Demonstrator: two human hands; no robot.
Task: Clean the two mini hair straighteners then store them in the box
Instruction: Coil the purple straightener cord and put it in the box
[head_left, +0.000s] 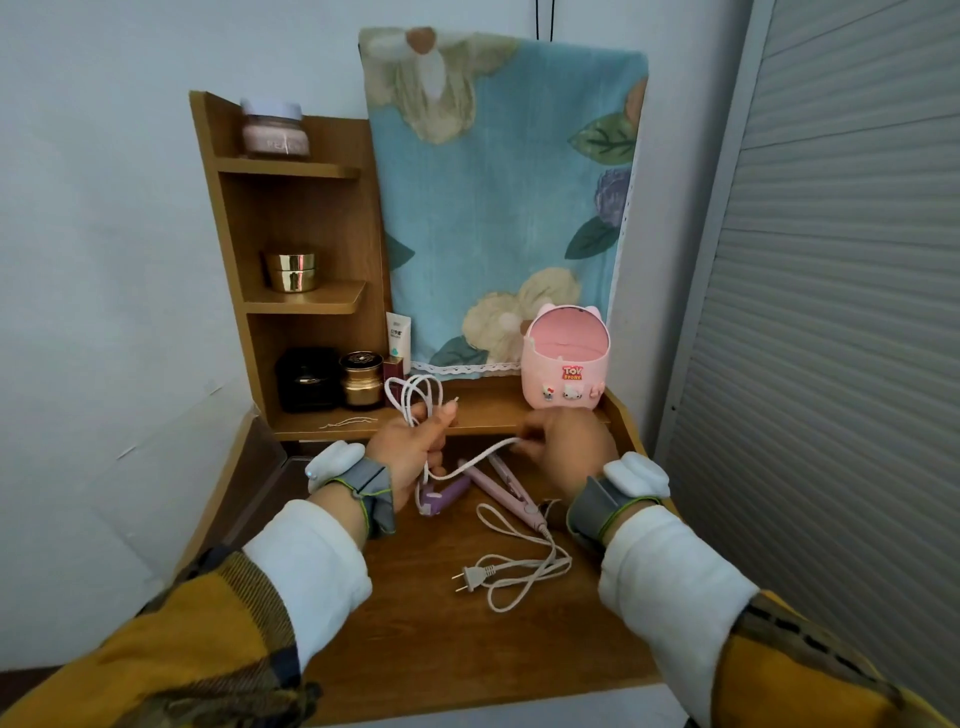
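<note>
Back left: I see a brown wooden shelf (306, 218) standing on the desk (426, 639).
Top: a pink jar (274, 132) with a pale lid.
Middle: one shiny gold jar (292, 270).
Bottom: I spot a black case (307, 379), a gold pot (362, 379) just beside it, then a small dark red thing (393, 368) and a white tube (398, 338).
Behind: a blue cloth (493, 208) with big flowers hangs down.
Right side: I see grey slats (831, 312).

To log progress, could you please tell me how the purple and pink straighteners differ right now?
The purple straightener has its cord lifted, looped in the left hand and pinched by the right hand; the pink straightener has its cord loose on the desk. The left hand partly hides the purple straightener; the pink straightener shows nearly whole. Both lie outside the box.
</note>
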